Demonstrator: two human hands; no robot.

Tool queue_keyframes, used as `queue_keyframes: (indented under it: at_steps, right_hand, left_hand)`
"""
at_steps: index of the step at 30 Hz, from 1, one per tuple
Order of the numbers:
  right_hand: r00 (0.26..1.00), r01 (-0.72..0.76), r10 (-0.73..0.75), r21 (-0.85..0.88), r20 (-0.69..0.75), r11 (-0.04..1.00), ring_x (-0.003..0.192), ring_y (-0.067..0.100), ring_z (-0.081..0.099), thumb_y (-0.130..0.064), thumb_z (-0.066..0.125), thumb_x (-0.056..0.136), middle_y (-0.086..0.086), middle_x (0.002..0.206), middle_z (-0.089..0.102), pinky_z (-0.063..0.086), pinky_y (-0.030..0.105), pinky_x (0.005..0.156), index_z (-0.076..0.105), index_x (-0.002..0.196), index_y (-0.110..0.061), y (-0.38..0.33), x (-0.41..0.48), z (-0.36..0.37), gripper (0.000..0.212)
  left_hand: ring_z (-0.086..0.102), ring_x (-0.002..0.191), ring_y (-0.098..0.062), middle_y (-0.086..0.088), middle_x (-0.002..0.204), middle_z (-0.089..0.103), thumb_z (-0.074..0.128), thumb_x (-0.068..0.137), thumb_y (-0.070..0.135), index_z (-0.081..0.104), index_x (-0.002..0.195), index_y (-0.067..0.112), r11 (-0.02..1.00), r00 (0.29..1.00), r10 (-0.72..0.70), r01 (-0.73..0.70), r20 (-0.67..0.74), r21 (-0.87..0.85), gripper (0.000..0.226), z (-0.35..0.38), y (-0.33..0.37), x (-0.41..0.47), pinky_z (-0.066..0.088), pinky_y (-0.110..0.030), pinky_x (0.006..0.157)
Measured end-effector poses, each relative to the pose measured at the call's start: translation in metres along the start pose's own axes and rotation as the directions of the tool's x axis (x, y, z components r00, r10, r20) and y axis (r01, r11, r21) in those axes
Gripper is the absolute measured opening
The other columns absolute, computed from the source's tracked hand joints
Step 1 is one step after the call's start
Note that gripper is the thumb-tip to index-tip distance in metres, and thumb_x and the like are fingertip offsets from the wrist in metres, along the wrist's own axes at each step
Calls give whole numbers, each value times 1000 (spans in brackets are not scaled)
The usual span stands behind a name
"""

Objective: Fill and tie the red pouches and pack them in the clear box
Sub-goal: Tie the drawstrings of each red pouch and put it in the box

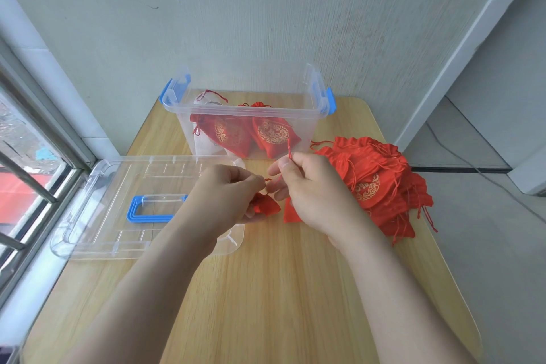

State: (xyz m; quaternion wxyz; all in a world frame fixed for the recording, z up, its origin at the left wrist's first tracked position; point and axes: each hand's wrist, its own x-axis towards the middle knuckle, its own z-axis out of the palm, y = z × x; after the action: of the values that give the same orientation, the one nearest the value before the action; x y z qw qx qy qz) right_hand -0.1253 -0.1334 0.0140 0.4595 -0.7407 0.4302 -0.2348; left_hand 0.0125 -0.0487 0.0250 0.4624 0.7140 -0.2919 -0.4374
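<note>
At frame centre the tying step is happening: the left hand [233,192] is gripping a red pouch [267,206] and the right hand [313,186] is pinching its drawstring [289,148] upward. Next, I judge, the knot needs cinching before the pouch goes into the clear box [236,112], upper centre.

Pale grey-green wall [251,9] behind, faint vertical texture. Light wood tabletop [280,289], rounded corners, set against wall. Window [20,142] at left, metal bars [32,183] across it, daylight coming in. White corner trim [464,50] at right. Grey floor [487,230]; thin cable [478,171] lying on it.
</note>
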Motion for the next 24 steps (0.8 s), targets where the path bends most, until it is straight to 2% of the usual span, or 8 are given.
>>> queue_keyframes:
  at_steps: [3, 7, 10, 13, 16, 20, 23, 24]
  right_hand:
    - [994, 105, -107, -59, -26, 993, 79, 13, 70, -32, 48, 112, -4, 81, 71, 59, 38, 77, 75, 101, -26, 0, 0, -1, 30]
    - [981, 189, -191, -75, -16, 979, 79, 3, 55, -31, 50, 112, -16, 72, 62, 41, 23, 69, 78, 107, -29, -2, 0, -2, 29]
    - [978, 206, -208, -69, -15, 976, 88, 4, 59, -33, 52, 112, -18, 80, 70, 43, 25, 76, 79, 110, -31, -1, 2, -2, 28]
    - [980, 199, -201, -70, -17, 977, 72, -6, 58, -31, 54, 111, -30, 68, 64, 39, 13, 66, 80, 113, -27, -3, 1, -3, 27]
    - [979, 198, -201, -93, -31, 976, 74, 6, 65, -35, 53, 111, -13, 79, 74, 52, 29, 70, 79, 106, -16, -3, 1, -4, 32]
    - [985, 147, -156, -120, -70, 982, 55, 10, 53, -34, 55, 110, -11, 53, 53, 40, 31, 57, 66, 75, -9, -1, 0, -4, 44]
    - [991, 118, -123, -104, -44, 988, 66, -2, 67, -25, 66, 98, -14, 68, 73, 52, 24, 65, 75, 111, -19, -5, -2, -6, 17]
    - [992, 112, -118, -122, -39, 986, 72, -3, 69, -24, 72, 91, -15, 76, 76, 54, 21, 67, 71, 124, -24, -7, -5, -6, 33]
  left_hand:
    - [81, 78, -23, -8, 59, 60, 64, 101, 10, 71, 94, -6, 999, 999, 32, -32, 25, -4, 19, 1, 0, -1, 67, -42, 82]
    - [76, 70, -14, -5, 63, 65, 66, 101, 13, 77, 90, 0, 989, 988, 131, -135, 76, 54, 21, 1, 3, -5, 67, -38, 80]
    - [77, 79, -29, -8, 66, 66, 68, 101, 15, 78, 88, 0, 984, 980, 166, -172, 111, 48, 23, -1, 6, -7, 66, -38, 84]
    - [76, 80, -31, -16, 79, 75, 70, 99, 14, 80, 90, 6, 976, 970, 196, -207, 143, 72, 17, -2, 7, -8, 65, -43, 90]
    - [78, 80, -29, -14, 79, 77, 73, 98, 20, 81, 91, 8, 972, 965, 210, -223, 158, 72, 15, -1, 8, -11, 66, -41, 86]
    - [68, 54, -6, 5, 53, 66, 71, 100, 22, 76, 90, 3, 981, 978, 186, -189, 95, 31, 23, 1, 8, -10, 61, -24, 64]
    - [62, 52, -3, 9, 56, 64, 71, 101, 24, 78, 92, 5, 990, 989, 141, -142, 44, 5, 22, -1, 6, -6, 66, -32, 70]
    - [61, 54, -4, 7, 61, 65, 72, 100, 26, 79, 93, 6, 992, 992, 124, -123, 39, -9, 22, -3, 5, -5, 67, -37, 75]
